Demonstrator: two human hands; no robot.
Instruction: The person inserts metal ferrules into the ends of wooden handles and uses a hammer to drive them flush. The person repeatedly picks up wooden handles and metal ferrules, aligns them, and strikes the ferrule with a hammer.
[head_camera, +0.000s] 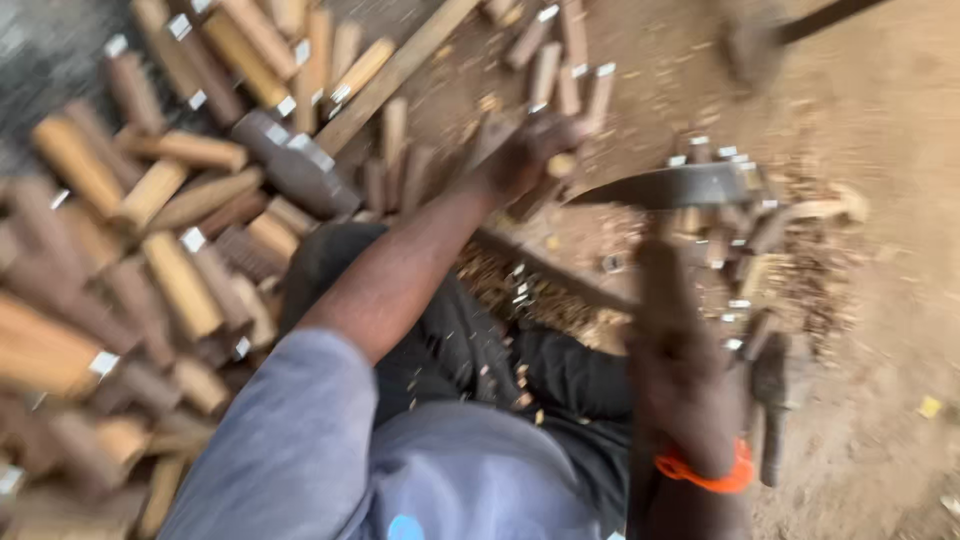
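Two hands work apart: the left hand (525, 155), reached forward, is clamped on a short wooden piece (560, 165) just left of the adze blade (670, 187), whose handle the right hand (680, 385) grips nearer the body

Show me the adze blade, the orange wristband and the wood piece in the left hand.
Blade (665, 187), head view, middle of the dark metal.
Wristband (705, 473), head view, front of the band.
Wood piece (562, 165), head view, its pale end.
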